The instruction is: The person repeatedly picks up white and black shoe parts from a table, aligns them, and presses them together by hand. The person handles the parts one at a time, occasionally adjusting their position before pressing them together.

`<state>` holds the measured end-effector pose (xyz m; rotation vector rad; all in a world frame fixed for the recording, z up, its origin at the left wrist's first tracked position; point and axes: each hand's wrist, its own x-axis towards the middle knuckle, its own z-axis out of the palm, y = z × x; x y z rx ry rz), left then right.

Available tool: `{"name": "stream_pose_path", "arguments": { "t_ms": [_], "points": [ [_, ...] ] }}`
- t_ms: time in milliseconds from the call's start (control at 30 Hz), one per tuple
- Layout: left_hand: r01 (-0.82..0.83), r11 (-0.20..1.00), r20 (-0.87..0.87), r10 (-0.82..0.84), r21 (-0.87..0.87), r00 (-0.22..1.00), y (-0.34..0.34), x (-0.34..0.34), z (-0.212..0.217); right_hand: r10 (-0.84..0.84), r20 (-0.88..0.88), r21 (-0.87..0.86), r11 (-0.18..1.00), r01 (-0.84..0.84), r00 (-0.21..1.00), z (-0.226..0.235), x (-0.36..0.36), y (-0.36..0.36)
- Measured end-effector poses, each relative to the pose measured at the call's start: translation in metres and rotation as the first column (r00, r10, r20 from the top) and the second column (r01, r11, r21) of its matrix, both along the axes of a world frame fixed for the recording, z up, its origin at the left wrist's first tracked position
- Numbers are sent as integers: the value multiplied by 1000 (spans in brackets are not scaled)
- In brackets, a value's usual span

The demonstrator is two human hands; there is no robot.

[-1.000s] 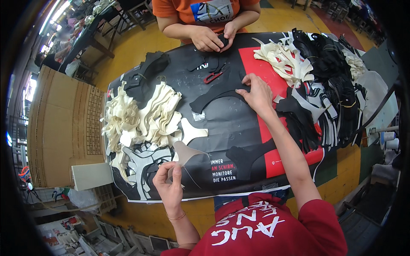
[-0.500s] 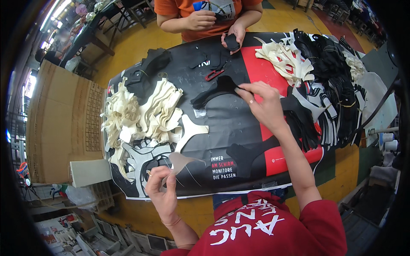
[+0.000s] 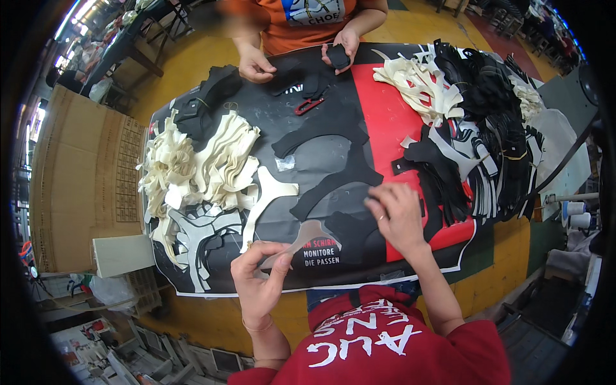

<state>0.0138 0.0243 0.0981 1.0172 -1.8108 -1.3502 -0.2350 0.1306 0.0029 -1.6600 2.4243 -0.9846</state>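
My left hand (image 3: 262, 273), near the table's front edge, pinches a thin grey Y-shaped piece (image 3: 307, 236) between thumb and fingers. The piece is tilted up over the printed table cover. To its right, my right hand (image 3: 401, 215) hovers with fingers slightly bent and apart, and I see nothing in them. Its fingertips are beside the arm of a black Y-shaped piece (image 3: 340, 179) lying flat. Another black piece (image 3: 317, 133) lies just beyond it, and a further black piece (image 3: 353, 230) is nearer me. A cream Y-shaped piece (image 3: 269, 194) lies to the left.
Heaped cream pieces (image 3: 228, 157) and grey pieces (image 3: 196, 240) cover the left side. Cream strips (image 3: 420, 83) and black bundles (image 3: 475, 77) crowd the right. Red-handled snips (image 3: 309, 106) lie toward a co-worker, whose hand (image 3: 343, 48) holds black pieces. A cardboard box (image 3: 83, 170) stands left.
My right hand has let go of a black piece and drawn nearer; a black piece now lies mid-table. My left hand moved right with the grey piece. The co-worker's other hand lowered toward the table.
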Motion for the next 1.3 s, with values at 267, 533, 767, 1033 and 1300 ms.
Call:
{"name": "stream_pose_path", "arguments": {
  "t_ms": [267, 533, 767, 1033, 1300],
  "points": [
    [41, 967, 55, -57, 250, 997, -3, -40, -28, 153, 79, -37, 988, -151, 985, 1, 26, 34],
    [4, 967, 42, -15, 256, 999, -4, -51, -27, 213, -112, 330, 929, -166, 971, 5, 6, -23],
    [50, 919, 72, -85, 392, 994, -10, -67, -47, 112, 89, 181, 975, -127, 990, 12, 10, 7],
    [132, 874, 83, -192, 467, 978, -11, -94, -54, 99, 949, -122, 991, 60, 298, 20, -1, 17],
    [238, 900, 192, -323, 365, 927, -25, -95, -48, -27, 894, -55, 984, 170, 447, 16, 5, -1]
  ]
}}
